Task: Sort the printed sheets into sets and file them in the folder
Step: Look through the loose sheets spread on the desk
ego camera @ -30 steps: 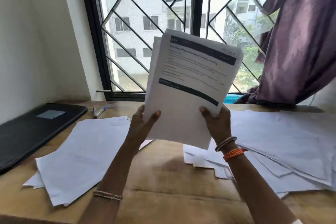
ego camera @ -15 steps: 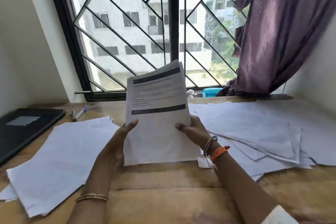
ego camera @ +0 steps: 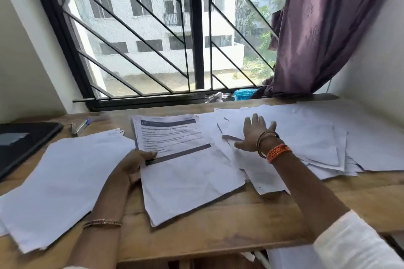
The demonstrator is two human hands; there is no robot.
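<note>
A set of printed sheets (ego camera: pixel 185 166) with dark header bars lies flat on the wooden desk (ego camera: pixel 218 225) in the middle. My left hand (ego camera: pixel 136 164) grips its left edge, thumb on top of the page. My right hand (ego camera: pixel 254 133) is spread flat, fingers straight, over a loose spread of white sheets (ego camera: pixel 306 137) on the right. Another pile of blank-side-up sheets (ego camera: pixel 61 177) lies to the left. A black folder (ego camera: pixel 19 144) rests at the far left edge of the desk.
A stapler and a pen (ego camera: pixel 79 126) lie near the window behind the left pile. The barred window (ego camera: pixel 192 50) and a purple curtain (ego camera: pixel 323 28) stand behind the desk. A blue object (ego camera: pixel 243 94) sits on the sill. Bare wood shows along the front edge.
The printed set came down from upright in both hands to flat on the desk. My right hand let go of it and moved right onto the loose sheets.
</note>
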